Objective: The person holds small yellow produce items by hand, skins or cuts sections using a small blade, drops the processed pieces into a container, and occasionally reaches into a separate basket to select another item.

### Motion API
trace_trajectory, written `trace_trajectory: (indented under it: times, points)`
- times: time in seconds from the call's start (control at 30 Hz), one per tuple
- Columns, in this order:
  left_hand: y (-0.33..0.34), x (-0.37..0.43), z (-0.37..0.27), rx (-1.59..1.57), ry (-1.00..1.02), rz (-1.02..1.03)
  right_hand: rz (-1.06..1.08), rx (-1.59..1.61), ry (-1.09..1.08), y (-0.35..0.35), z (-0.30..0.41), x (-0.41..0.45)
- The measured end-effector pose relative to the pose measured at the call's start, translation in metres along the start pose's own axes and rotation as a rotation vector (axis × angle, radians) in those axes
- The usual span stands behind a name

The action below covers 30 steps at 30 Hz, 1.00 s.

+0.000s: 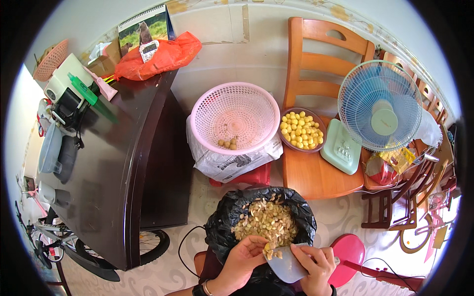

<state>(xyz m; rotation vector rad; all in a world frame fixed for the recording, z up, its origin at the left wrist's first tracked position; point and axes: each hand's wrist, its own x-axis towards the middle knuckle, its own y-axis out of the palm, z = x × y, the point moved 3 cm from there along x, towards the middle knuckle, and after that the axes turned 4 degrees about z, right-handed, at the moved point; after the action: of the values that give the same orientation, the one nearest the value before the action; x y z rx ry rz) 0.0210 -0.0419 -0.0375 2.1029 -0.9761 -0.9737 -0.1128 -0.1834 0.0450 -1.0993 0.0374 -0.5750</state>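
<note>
Low in the view, my left hand [242, 261] pinches a small yellow peeled nut or kernel [267, 246] between thumb and fingertips. My right hand [314, 264] grips a broad flat blade [285, 264], probably a cleaver, with bits of peel on its near-left corner. Both hands are over the near edge of a container lined with a black plastic bag [303, 211], which holds a heap of pale brown peelings [264, 222]. Beyond it, a pink mesh basket [237, 94] holds several small brown round nuts [227, 143]. A brown bowl [322, 124] is full of yellow peeled kernels [300, 129].
The bowl, a pale green lidded box [340, 148] and an electric fan [381, 107] are on wooden chairs [318, 177]. Newspaper [226, 162] lies beneath the basket. A dark desk [111, 155] stands at left, a red stool [346, 255] at right.
</note>
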Motion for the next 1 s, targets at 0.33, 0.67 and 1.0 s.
trace_trajectory:
  times: [0.33, 0.67, 1.0]
  points:
    - [0.002, 0.012, -0.005, 0.037, -0.022, -0.011, 0.081, -0.073, 0.018, 0.007, -0.008, 0.014]
    - [0.02, -0.012, -0.013, 0.014, 0.003, 0.001, -0.014, -0.095, -0.063, -0.004, 0.001, -0.004]
    - [0.028, -0.024, -0.007, 0.103, 0.079, 0.021, -0.103, -0.159, -0.11, -0.01, 0.004, -0.028]
